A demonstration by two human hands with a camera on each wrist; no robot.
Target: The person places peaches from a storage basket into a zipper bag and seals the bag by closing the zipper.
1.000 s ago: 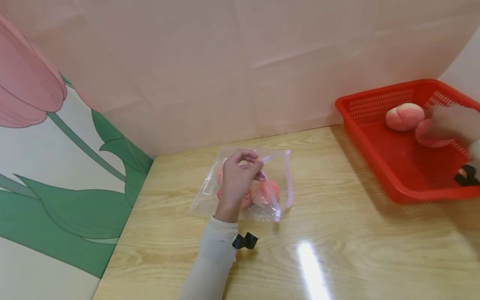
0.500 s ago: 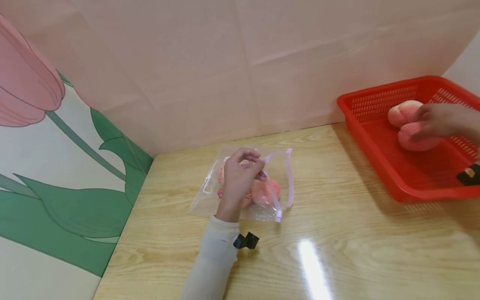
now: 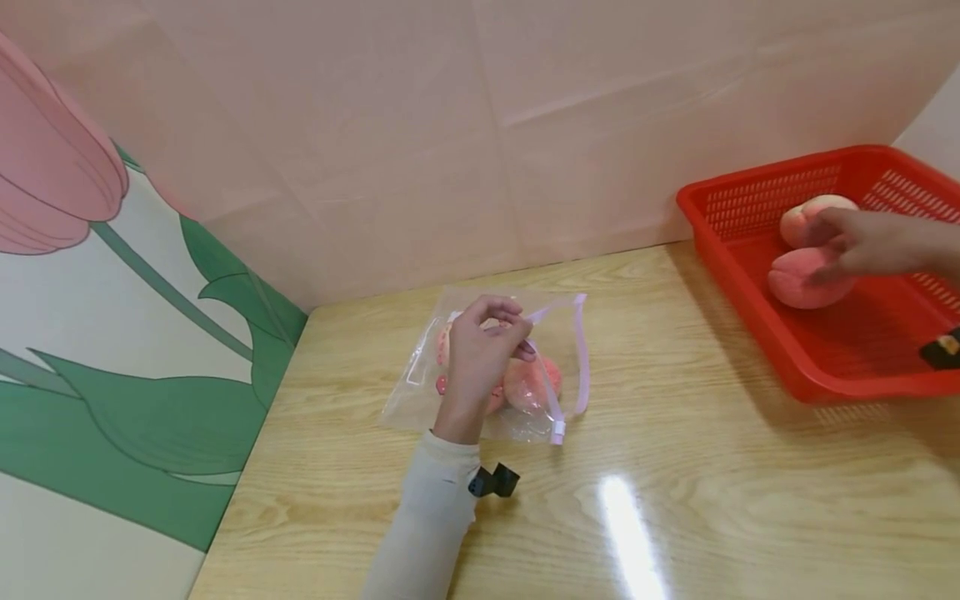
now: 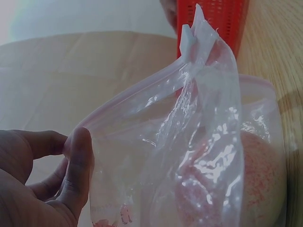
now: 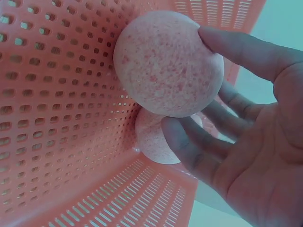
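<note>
A clear zip bag (image 3: 414, 396) with a pale purple zip lies on the wooden table, its mouth apart on the right side. Inside sit several pink peaches (image 3: 531, 385), partly hidden behind my left hand (image 3: 480, 354). That hand pinches the bag's zip edge between thumb and finger, as the left wrist view shows. Over in the red basket (image 3: 798, 354), my right hand (image 3: 877, 242) holds a pink peach (image 5: 165, 66) between its thumb and fingertips. Another peach (image 5: 158, 142), paler on top, touches or sits close behind it.
The basket stands at the table's right, with perforated sides and a raised rim. A pink-beige covered wall (image 3: 375, 150) runs along the back edge. Bare wood table (image 3: 637, 350) lies between bag and basket. A tulip mural (image 3: 165, 400) borders the left side.
My right hand has come into clearer view in the basket, and the nearer peach has shifted left with it. The left hand keeps its pinch on the zip bag, almost unmoved.
</note>
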